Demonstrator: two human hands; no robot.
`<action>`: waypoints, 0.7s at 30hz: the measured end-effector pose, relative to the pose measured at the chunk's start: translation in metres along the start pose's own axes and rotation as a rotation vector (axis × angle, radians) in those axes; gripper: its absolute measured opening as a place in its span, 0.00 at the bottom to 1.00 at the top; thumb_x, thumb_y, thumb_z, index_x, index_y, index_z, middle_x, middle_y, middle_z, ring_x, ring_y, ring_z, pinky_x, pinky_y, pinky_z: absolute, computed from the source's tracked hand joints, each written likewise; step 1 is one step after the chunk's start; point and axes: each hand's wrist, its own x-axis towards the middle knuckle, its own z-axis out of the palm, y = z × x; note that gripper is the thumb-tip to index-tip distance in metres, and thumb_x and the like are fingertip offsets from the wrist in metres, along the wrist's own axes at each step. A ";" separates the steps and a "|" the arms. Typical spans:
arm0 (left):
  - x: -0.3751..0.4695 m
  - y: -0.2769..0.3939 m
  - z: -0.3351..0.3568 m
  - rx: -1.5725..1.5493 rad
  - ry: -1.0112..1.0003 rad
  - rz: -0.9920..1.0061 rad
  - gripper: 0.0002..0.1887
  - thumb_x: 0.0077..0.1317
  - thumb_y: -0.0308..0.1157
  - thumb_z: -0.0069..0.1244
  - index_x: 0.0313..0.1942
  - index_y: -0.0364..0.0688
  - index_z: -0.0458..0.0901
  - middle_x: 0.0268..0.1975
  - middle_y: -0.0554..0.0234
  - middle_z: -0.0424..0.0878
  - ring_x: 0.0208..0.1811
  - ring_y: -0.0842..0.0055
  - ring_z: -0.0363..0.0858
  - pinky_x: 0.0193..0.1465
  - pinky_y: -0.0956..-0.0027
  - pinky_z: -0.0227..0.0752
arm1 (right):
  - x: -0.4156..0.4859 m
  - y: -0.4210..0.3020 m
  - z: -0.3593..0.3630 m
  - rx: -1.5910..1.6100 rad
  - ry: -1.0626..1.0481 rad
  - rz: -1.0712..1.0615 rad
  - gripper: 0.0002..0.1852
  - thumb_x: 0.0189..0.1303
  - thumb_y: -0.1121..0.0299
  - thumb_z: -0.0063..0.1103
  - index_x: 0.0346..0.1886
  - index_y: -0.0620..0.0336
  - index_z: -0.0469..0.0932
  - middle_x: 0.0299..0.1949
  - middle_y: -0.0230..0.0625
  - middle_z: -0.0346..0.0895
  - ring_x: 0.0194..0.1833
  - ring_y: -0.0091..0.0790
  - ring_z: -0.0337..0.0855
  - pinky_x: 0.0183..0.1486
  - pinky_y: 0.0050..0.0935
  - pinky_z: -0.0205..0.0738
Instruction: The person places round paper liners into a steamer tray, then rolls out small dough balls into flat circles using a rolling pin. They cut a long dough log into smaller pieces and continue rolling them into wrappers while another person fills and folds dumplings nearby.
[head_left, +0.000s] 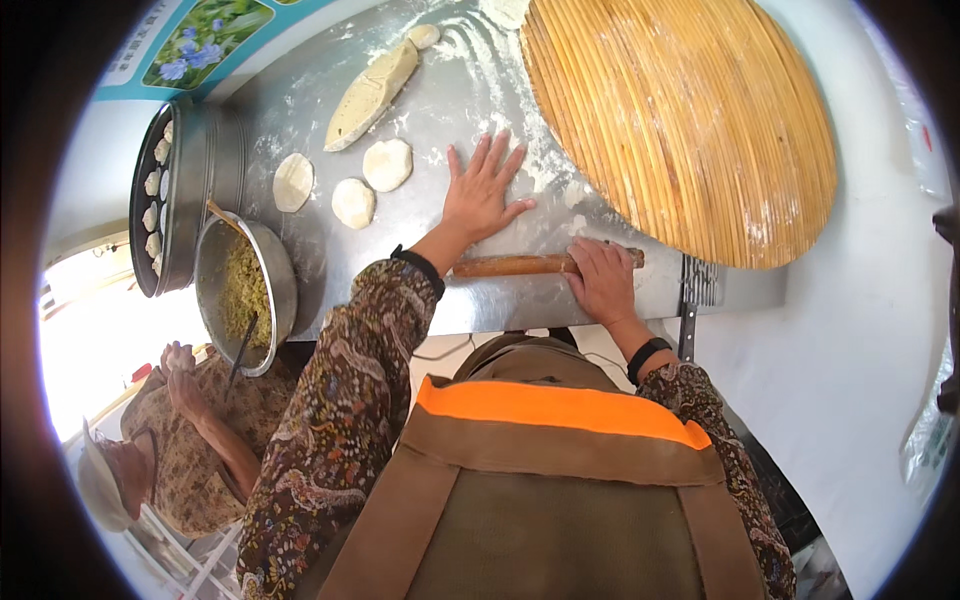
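My left hand (484, 193) lies palm down on the floured metal table (442, 217), its fingers spread and nothing visible in it. Whatever may be under the palm is hidden. My right hand (602, 279) grips the right end of a wooden rolling pin (514, 265), which lies crosswise near the table's front edge. Left of my left hand are three flattened dough rounds: one (388, 165) close by, a second (353, 203) beside it, and a third (293, 182) farther left. Beyond them rests a long piece of dough (373, 95), with a small dough lump (424, 36) at its far tip.
A large round slatted wooden board (690, 135) covers the table's right side. At the left stand a metal bowl (283, 300) of chopped filling (244, 292) and a steamer tray (196, 180) holding several filled buns (151, 217). A co-worker (202, 435) at lower left handles dough.
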 end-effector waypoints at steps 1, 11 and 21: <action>0.003 0.003 0.003 0.042 -0.024 -0.021 0.46 0.66 0.72 0.36 0.77 0.54 0.52 0.80 0.54 0.48 0.81 0.57 0.42 0.74 0.26 0.32 | 0.000 0.000 0.000 0.000 -0.003 -0.001 0.26 0.55 0.60 0.68 0.58 0.50 0.74 0.62 0.32 0.74 0.63 0.35 0.71 0.69 0.45 0.58; -0.001 -0.039 0.005 -0.304 0.066 -0.317 0.41 0.73 0.65 0.31 0.78 0.51 0.51 0.81 0.50 0.43 0.83 0.59 0.34 0.76 0.31 0.21 | 0.001 -0.001 -0.001 0.000 0.051 -0.019 0.26 0.55 0.61 0.68 0.58 0.51 0.74 0.61 0.32 0.74 0.63 0.35 0.71 0.69 0.45 0.58; -0.004 -0.017 0.002 -0.058 0.136 -0.019 0.43 0.69 0.67 0.36 0.77 0.52 0.53 0.80 0.54 0.46 0.81 0.57 0.42 0.74 0.25 0.30 | 0.004 -0.001 -0.002 0.020 0.036 -0.007 0.26 0.55 0.61 0.68 0.58 0.51 0.74 0.62 0.32 0.75 0.62 0.38 0.73 0.68 0.45 0.57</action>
